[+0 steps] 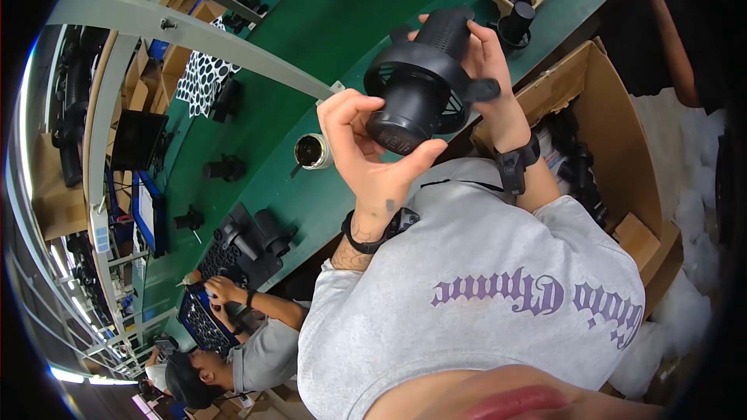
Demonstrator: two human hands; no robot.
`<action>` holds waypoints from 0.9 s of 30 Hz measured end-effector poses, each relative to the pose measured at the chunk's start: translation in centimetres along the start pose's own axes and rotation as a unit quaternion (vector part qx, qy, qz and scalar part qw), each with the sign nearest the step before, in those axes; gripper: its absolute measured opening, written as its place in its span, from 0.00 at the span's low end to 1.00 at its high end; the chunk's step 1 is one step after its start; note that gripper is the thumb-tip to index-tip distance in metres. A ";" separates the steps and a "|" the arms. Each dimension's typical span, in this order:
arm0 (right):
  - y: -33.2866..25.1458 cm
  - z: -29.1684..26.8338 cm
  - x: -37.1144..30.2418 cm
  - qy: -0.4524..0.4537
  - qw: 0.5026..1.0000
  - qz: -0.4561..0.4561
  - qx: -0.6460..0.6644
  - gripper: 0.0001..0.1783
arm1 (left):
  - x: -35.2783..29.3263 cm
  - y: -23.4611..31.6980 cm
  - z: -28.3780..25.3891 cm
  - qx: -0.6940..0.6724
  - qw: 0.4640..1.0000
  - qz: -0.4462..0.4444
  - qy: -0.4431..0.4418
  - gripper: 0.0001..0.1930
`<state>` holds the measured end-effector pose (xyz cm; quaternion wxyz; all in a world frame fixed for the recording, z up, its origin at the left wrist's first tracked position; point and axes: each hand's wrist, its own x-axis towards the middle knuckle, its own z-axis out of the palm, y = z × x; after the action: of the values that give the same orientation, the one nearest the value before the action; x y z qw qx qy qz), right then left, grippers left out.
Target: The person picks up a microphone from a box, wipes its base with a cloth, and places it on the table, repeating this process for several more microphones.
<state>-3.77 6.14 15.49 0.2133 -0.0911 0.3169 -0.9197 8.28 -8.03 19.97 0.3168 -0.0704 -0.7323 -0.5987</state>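
along the green bench (299, 194) and the open cardboard box (615, 109), i see the black cylinder (436, 62) held up in the air. a loose grip on its smooth end could let it drop; a careless swing could catch the small jar (327, 158). the right hand (492, 74) wraps the grilled end from behind, fingers bent. the left hand (366, 144) is half-curled, index finger and thumb bracketing the smooth end, wrist bent up.

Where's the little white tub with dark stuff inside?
In the head view, the white tub stands on the green table, just left of the person's left hand.
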 end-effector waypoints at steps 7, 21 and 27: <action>0.1 -1.0 0.4 -0.032 0.999 -0.028 -0.023 0.29 | -0.7 -1.0 0.2 -0.181 0.964 -0.193 -0.007 0.33; -0.5 -0.4 0.4 -0.042 0.999 -0.005 0.024 0.30 | -1.2 -0.8 1.0 -0.185 0.965 -0.185 -0.013 0.32; 0.6 -1.4 0.7 -0.036 0.999 -0.019 -0.025 0.29 | -1.3 -1.4 1.4 -0.028 0.998 -0.057 0.012 0.30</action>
<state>-4.59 6.18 13.98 0.2044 -0.1354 0.3305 -0.9114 8.09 -6.82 18.01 0.2892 -0.0300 -0.7143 -0.6366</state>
